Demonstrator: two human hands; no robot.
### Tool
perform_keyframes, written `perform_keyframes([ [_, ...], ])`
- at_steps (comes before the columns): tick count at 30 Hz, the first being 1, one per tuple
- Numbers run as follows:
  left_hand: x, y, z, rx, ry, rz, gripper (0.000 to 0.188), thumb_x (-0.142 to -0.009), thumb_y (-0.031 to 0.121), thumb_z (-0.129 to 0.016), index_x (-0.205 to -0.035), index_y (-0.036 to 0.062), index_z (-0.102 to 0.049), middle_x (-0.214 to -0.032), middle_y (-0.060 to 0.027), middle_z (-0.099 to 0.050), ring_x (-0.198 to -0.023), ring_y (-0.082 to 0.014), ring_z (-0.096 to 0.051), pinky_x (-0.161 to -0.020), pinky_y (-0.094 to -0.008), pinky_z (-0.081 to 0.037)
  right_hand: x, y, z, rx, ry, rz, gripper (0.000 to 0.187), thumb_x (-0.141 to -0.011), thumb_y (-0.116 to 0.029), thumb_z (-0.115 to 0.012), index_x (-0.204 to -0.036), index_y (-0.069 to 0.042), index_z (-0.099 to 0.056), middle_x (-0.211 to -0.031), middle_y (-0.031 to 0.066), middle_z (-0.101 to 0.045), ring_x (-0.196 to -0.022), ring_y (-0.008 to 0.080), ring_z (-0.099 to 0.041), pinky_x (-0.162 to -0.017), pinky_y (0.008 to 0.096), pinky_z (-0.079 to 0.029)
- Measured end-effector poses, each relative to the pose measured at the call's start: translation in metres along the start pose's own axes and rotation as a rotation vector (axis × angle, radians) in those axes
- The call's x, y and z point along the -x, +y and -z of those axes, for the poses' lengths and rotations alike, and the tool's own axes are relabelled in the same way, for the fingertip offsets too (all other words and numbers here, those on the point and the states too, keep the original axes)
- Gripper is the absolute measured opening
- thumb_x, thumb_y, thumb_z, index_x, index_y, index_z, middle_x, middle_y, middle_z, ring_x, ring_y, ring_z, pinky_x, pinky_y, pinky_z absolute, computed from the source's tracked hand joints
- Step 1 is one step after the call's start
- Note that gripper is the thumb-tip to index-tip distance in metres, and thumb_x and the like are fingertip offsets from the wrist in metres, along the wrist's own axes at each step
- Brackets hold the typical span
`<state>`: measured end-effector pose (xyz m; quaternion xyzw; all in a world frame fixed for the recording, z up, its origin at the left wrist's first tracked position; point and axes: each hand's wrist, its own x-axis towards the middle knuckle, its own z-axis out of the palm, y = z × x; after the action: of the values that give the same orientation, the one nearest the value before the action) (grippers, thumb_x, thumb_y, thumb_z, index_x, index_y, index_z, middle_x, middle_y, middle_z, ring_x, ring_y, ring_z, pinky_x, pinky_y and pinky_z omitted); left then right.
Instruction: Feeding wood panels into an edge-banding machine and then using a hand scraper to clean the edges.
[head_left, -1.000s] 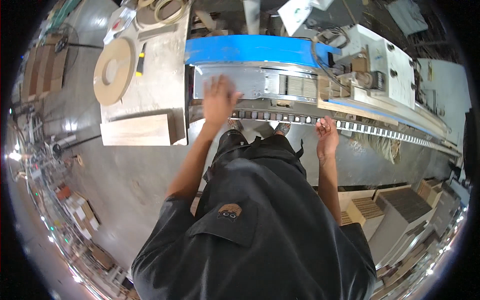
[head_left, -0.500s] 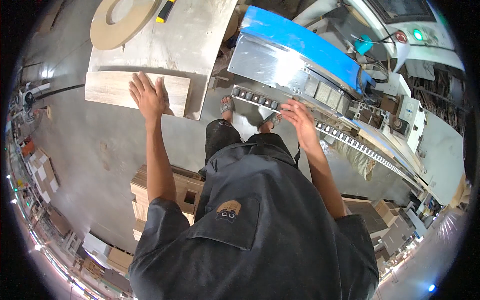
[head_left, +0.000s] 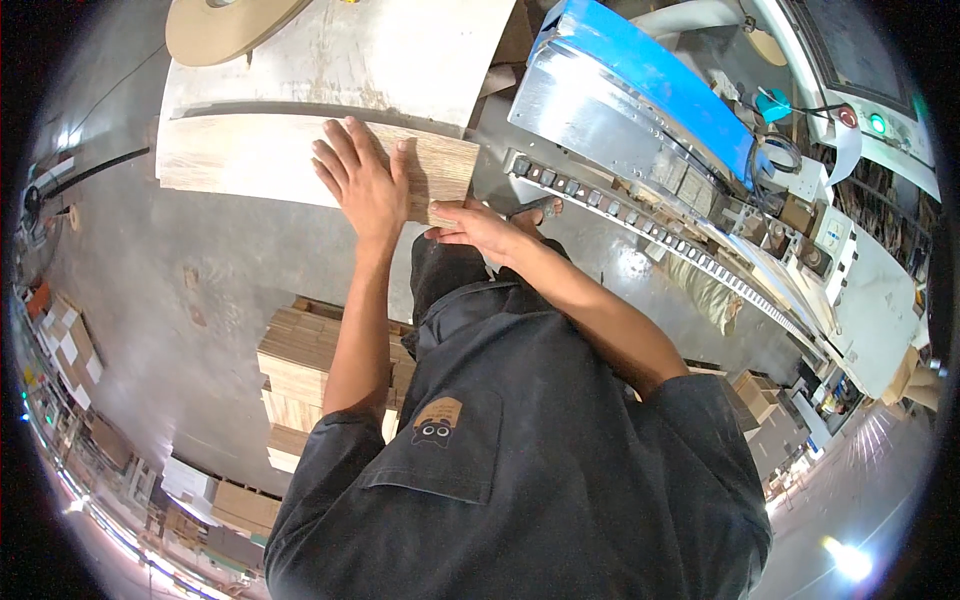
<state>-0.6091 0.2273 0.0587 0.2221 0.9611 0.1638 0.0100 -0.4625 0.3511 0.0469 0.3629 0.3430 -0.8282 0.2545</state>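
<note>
A pale wood-grain board (head_left: pixel 250 155) lies along the near edge of a light metal-topped table (head_left: pixel 380 60), at the upper left. My left hand (head_left: pixel 372 190) rests flat on top of it, right of its middle, with the fingers stretched out and spread. At the board's near right corner, my right hand (head_left: pixel 478 230) takes hold of the edge. Its thumb is on the upper face, and the other fingers are partly hidden below.
A wide roll of tan edge strip (head_left: pixel 225 35) lies on the table's far left. To the right stands a long machine with a blue cover (head_left: pixel 650 85) and a row of rollers (head_left: pixel 620 208). Stacked wooden boards (head_left: pixel 300 345) sit on the floor at left.
My right hand has moved left from beside the machine's rollers to the board's corner and closed on it. My left hand now sits further right in view, still flat on the board.
</note>
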Motion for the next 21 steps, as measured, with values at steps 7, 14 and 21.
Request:
perform_keyframes([
  [7,0.001,0.005,0.023,0.131,-0.171,-0.211,0.077,-0.107,0.053,-0.055,-0.166,0.0097,-0.033,-0.174,-0.0207,-0.024,-0.16,-0.0487,-0.016,-0.13,-0.0584,-0.009,0.012,-0.008,0.008,-0.276,0.066,0.157,0.054,-0.104,-0.035,-0.07,-0.143,-0.002,-0.055,-0.136,0.0129,-0.066,-0.122,0.0272,-0.067,-0.108,0.0429,-0.054],
  [14,-0.022,0.014,0.053,0.022,-0.252,-0.506,0.097,-0.089,0.067,-0.07,-0.163,0.0129,-0.04,-0.173,-0.0179,-0.029,-0.159,-0.0472,-0.022,-0.129,-0.0595,-0.019,0.076,-0.032,0.075,-0.473,0.188,0.482,0.045,-0.107,-0.032,-0.064,-0.139,-0.001,-0.058,-0.131,0.0183,-0.071,-0.121,0.0304,-0.07,-0.11,0.0486,-0.055],
  [21,-0.041,0.085,0.029,0.044,-0.404,-0.782,0.099,-0.082,0.06,-0.076,-0.166,0.0212,-0.038,-0.175,-0.0072,-0.026,-0.158,-0.0466,-0.023,-0.129,-0.0598,-0.022,0.15,0.012,0.157,-0.578,0.4,0.63,0.047,-0.108,-0.035,-0.062,-0.141,-0.002,-0.055,-0.128,0.0161,-0.072,-0.114,0.0282,-0.074,-0.106,0.05,-0.059],
])
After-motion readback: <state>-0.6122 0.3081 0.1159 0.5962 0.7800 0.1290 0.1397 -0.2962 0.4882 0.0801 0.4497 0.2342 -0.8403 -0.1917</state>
